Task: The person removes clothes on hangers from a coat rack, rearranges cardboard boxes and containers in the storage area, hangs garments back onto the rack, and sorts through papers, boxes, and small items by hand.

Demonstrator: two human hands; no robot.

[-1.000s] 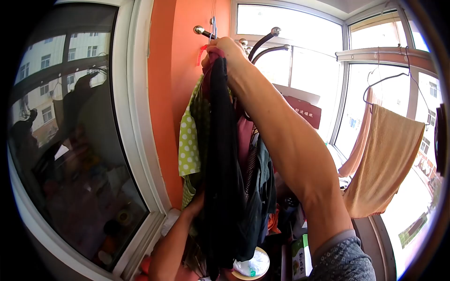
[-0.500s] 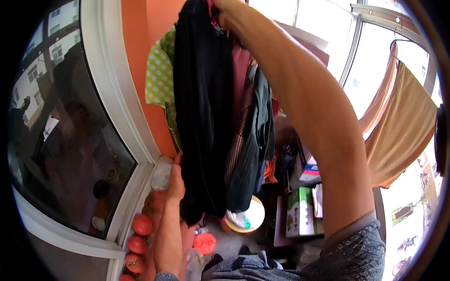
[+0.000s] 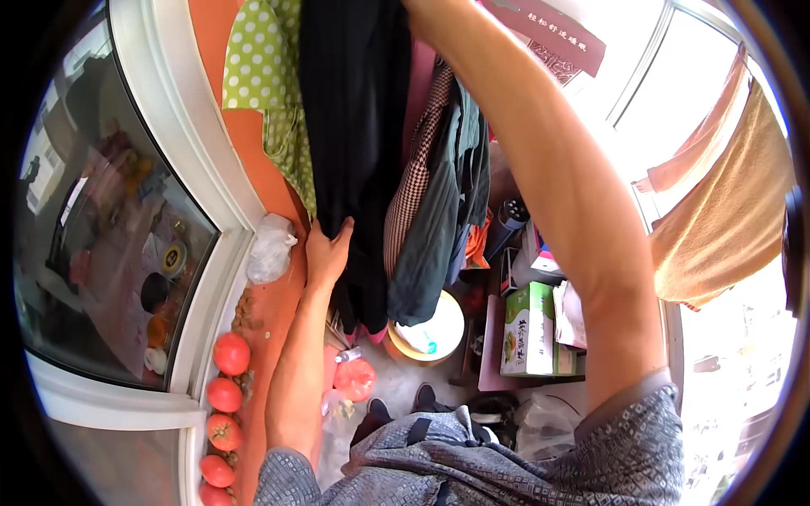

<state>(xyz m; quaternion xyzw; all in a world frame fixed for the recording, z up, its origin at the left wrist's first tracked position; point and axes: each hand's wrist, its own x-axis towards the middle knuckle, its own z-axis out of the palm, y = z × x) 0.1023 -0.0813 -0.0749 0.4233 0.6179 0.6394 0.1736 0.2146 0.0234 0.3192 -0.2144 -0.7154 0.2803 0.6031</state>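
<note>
Black trousers point(image 3: 350, 110) hang down in the upper middle. My left hand point(image 3: 329, 251) is closed on their lower left side, the thumb pressed against the cloth. At the top edge of the view my right hand point(image 3: 422, 13) is mostly cut off beside the top of the trousers, its fingers out of sight. A green polka-dot garment point(image 3: 257, 63) hangs to the left of the trousers. To their right hang a checked garment point(image 3: 419, 173) and a dark teal garment point(image 3: 439, 211).
Several tomatoes point(image 3: 224, 394) line the orange ledge point(image 3: 270, 337) at the left, below a white plastic bag point(image 3: 272, 249). A round bucket point(image 3: 450, 337) stands under the clothes. Right of it is a green-and-white box point(image 3: 529, 333). A tan towel point(image 3: 730, 202) hangs at the right.
The view has tilted downward, so the hanger rack has left the top. My left hand, earlier partly behind the clothes, now grips the lower part of the trousers.
</note>
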